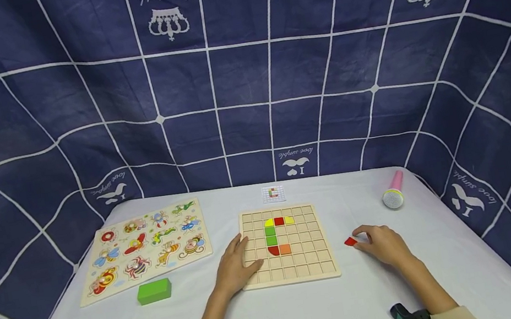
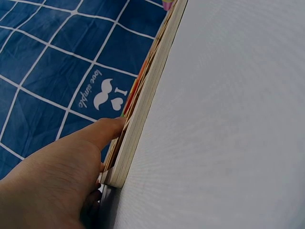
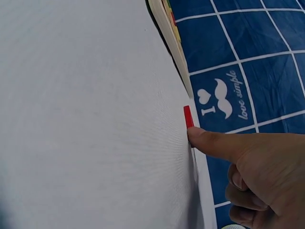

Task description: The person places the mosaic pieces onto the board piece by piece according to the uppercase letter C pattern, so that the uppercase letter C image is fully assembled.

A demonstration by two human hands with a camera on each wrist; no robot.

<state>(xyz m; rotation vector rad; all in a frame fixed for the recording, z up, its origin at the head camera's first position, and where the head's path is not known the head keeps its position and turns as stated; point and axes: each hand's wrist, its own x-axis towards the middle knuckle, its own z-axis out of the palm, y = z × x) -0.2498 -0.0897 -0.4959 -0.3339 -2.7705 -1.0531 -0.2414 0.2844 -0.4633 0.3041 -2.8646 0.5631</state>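
Note:
A wooden grid board [image 1: 303,272] bears several colored pieces: a green square piece [image 1: 271,240], a red square [image 1: 279,221], an orange square [image 1: 285,249], yellow pieces and a red round-cornered piece [image 1: 274,251]. My left hand [image 1: 234,270] rests on the board's left edge, fingers extended along the side and thumb over the front left squares. In the left wrist view its thumb [image 2: 112,129] presses on top near the corner. To the right of the board, my right hand [image 1: 383,244] pinches a small flat red piece [image 1: 350,241] by its end, close over the white cloth.
A small pattern card [image 1: 273,194] lies behind the board. At the left is a wooden insect puzzle [image 1: 148,243], with a green block [image 1: 154,291] in front of it. A pink toy microphone [image 1: 395,191] lies at the back right. Blue checked curtain [image 1: 242,72] surrounds the table.

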